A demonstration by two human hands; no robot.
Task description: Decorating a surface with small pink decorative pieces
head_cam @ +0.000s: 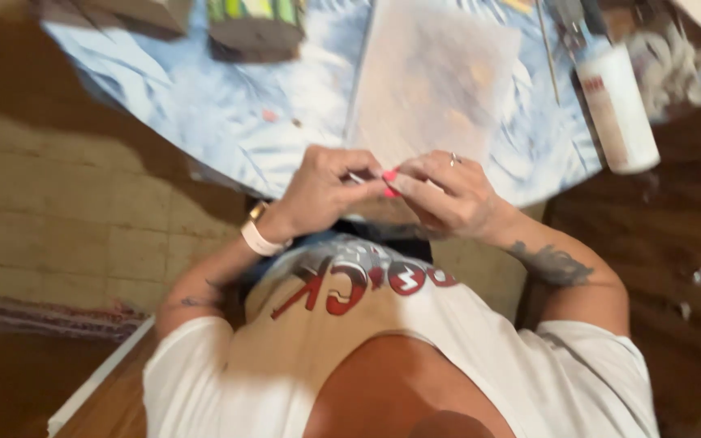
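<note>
Looking down from the head view: left hand (318, 191) and right hand (446, 195) met fingertip to fingertip at the near edge of the blue-white table cover (229, 122). Both were pinched closed on a thin pale stick (356, 177), long axis running left-right between them. White bottle (617, 109) lay well apart, right.

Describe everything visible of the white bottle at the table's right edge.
The white bottle is a cylinder of what looks like plastic, with a reddish-brown label band along its side. It lies tilted on the blue-and-white patterned table cover, base toward the viewer, top end blurred near a dark tool. Neither hand touches it; motion blur hides finer detail.
</note>
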